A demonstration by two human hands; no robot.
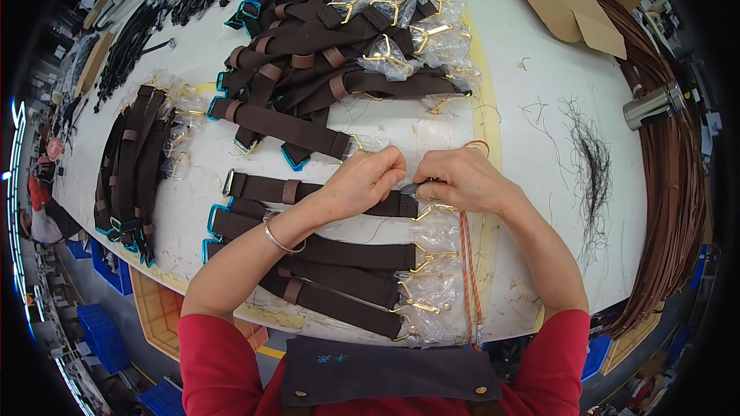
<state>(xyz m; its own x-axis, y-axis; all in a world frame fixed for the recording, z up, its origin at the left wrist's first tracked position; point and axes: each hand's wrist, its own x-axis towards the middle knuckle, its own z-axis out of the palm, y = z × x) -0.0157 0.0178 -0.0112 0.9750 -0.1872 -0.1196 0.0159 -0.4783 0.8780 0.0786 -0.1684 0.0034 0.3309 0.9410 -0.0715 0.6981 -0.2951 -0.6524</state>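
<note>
**Fingers (391,176) close-set above the brown strap (395,206)**

Left hand (362,179): tips pinched together, on what I cannot tell. Right hand (462,179): curled around a small dark tool (421,184). Beneath them the strap lies on the counter (532,216). Best, I judge, to keep the pinch steady and the tool's tip clear of strap and skin.

They've got short red sleeves (220,366), a dark grey apron (378,377) with two brassy buttons (301,394) and some small blue lettering (333,357), plus a plain silver bangle (275,239) on the left wrist (299,219).
</note>
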